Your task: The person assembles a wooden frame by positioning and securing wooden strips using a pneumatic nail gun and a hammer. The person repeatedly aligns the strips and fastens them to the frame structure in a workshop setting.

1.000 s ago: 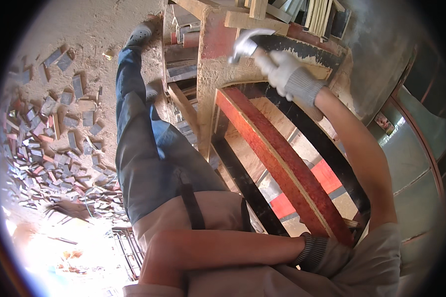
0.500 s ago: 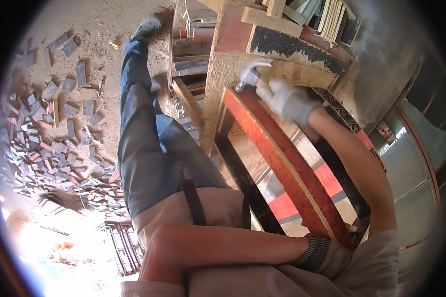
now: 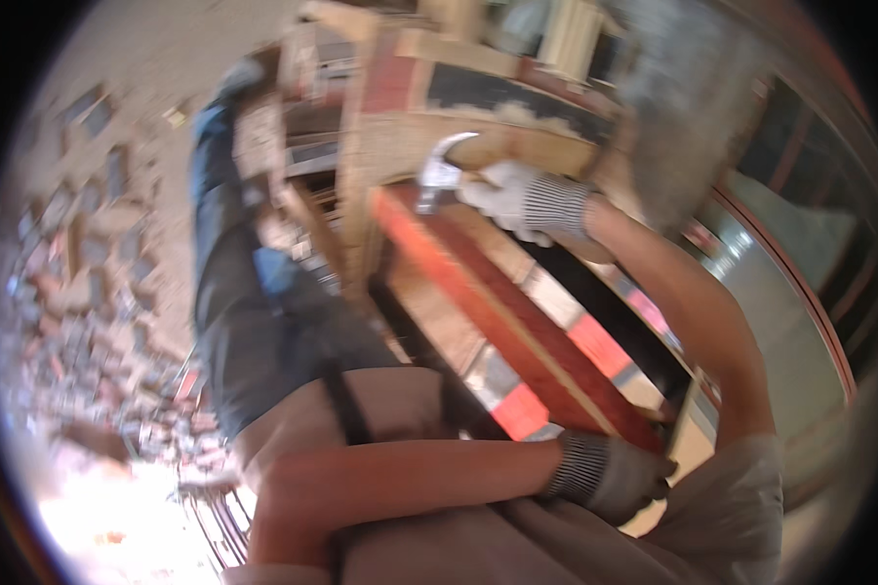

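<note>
My right hand (image 3: 507,200), in a pale knit glove, grips a claw hammer (image 3: 441,177) close to its metal head. The hammer's head is at the far end of a red wooden board (image 3: 517,336) with a bare plywood edge; whether they touch is unclear. My left hand (image 3: 610,480), in a darker glove with a striped cuff, reaches across my body. Its curled fingers are at the board's near end, seemingly round it, though the contact is partly hidden. Black-faced boards (image 3: 605,307) run alongside the red one, forming an open frame.
Beyond the frame stands a wooden bench or stack (image 3: 512,136) with worn black and red faces and wood strips on top. Scattered offcuts (image 3: 98,244) cover the ground at left. A red-edged glass or metal panel (image 3: 780,302) stands at right. Motion blurs the picture.
The whole view has shifted, moving the scene leftward. My right hand still holds the hammer near the red board's far end, and my left hand now shows more fully at the near end.
</note>
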Motion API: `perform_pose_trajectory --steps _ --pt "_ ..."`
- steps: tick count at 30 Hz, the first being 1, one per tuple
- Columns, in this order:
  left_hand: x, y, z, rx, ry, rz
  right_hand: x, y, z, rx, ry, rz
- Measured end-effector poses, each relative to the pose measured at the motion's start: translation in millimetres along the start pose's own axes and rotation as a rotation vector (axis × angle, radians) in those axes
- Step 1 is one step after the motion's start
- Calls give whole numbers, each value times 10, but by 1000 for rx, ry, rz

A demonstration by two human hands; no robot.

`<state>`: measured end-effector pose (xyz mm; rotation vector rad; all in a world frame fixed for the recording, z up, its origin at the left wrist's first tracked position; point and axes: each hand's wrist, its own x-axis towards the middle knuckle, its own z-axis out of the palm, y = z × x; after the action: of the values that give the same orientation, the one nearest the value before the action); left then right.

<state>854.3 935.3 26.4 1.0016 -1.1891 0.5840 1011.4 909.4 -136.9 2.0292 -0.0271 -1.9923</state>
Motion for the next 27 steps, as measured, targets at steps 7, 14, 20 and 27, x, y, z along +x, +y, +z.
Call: perform_pose_trajectory --steps 7,14,20,27 --pt "155 477 912 501 314 -70 -1936 444 -287 271 234 -143" --pt "335 728 1883 1685 -92 -225 -3218 948 -84 318 428 -131" --pt "225 666 1185 1003 -236 19 -3860 1142 229 395 744 -319" --pt "280 584 737 791 -215 -16 -3994 1468 756 -103 575 -278"
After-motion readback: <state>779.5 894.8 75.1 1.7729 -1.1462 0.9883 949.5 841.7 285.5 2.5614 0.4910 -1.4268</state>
